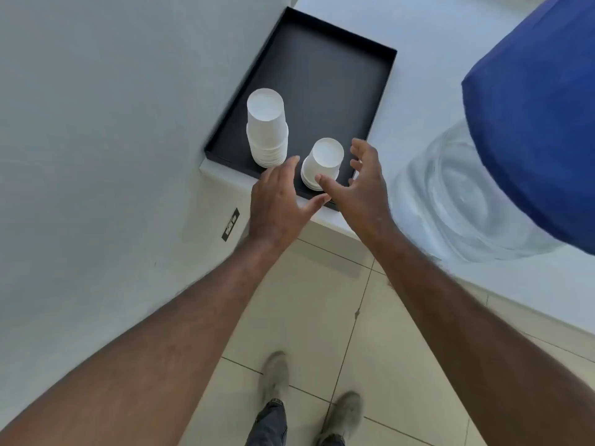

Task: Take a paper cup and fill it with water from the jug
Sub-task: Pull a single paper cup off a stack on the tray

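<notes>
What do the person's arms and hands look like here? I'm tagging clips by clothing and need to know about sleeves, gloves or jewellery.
Both forearms are bare up to the picture's edge: no sleeves show. The left hand and the right hand wear no gloves, and no rings, watch or bracelets can be seen on the fingers or wrists. No markings or tattoos can be made out. Lower down, dark trousers and grey shoes show.

White counter [428, 53]: black tray [325, 78] at its corner by the wall, clear water jug [457, 194] just beside the tray.
</notes>
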`<state>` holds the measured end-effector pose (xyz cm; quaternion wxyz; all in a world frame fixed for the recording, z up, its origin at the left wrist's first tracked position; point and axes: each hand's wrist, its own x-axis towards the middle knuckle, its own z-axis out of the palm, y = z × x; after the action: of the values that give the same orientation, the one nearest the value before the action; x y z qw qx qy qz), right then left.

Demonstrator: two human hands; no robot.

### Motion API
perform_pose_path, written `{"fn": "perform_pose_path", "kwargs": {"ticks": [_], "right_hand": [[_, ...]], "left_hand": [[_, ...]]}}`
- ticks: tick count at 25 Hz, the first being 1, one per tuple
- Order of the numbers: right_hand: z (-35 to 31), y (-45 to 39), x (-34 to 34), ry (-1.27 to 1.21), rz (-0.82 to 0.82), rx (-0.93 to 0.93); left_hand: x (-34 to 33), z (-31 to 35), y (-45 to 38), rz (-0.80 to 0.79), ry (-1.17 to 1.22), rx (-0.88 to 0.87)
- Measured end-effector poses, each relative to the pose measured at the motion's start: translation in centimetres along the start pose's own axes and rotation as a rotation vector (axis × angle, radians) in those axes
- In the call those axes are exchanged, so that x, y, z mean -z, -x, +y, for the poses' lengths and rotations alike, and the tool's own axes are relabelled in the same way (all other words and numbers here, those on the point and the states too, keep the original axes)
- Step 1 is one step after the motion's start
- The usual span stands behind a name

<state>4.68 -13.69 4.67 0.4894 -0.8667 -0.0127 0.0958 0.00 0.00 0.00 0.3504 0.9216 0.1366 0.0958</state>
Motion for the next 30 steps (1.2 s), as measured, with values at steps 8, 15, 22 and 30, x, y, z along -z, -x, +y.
{"fn": "perform_pose_path", "kwargs": {"ticks": [8,15,22,30], "right_hand": [[2.1,-3.3,-1.9,0.025,0.029,0.102],[2.5,-3.8,-1.9,0.022,0.001,0.161],[2.8,-4.2,-1.8,0.094,0.006,0.204],[2.9,-4.1,-1.5,0.11,-0.02,0.234]], "left_hand": [[-4.2,-1.6,-2.4,0.047,-0.076,-0.061],[-5.5,-1.4,-4.0,0.077,-0.111,-0.001],[-5.8,-0.8,-4.4,0.073,-0.143,0.049],[-6.0,-1.0,-4.7,0.054,-0.21,0.076]]}}
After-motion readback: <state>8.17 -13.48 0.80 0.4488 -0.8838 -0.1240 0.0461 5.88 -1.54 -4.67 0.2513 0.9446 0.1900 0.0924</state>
